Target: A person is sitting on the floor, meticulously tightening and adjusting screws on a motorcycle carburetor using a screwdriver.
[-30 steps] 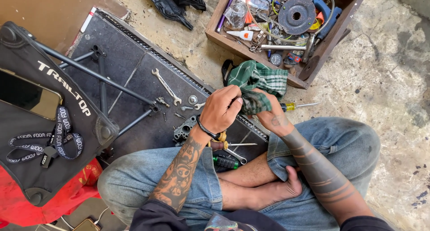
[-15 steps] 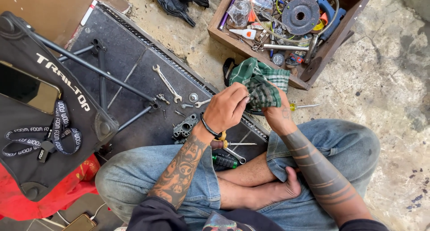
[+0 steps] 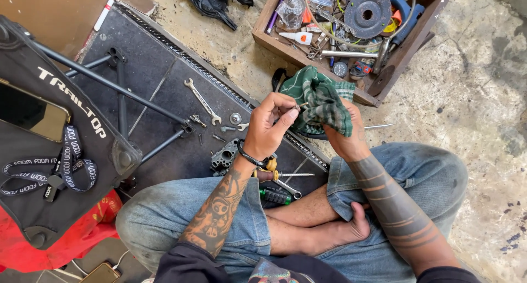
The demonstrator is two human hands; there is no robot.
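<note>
The left hand [image 3: 272, 126] is pinching a very small metal part [image 3: 301, 105] between thumb and fingertips, just above the lap and touching the green checked rag [image 3: 321, 102], which the right hand [image 3: 343, 135] is gripping bunched. The part is looking light, stiff and probably oily, so a fingertip pinch through the soft cloth is seeming safest.

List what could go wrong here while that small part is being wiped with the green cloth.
1. The left hand pinches a tiny metal part only at the fingertips against the green checked cloth held by the right hand; it may slip and be lost among the loose screws on the black mat.
2. Screwdrivers lie close to the bare foot; shifting the legs might jab it.
</note>
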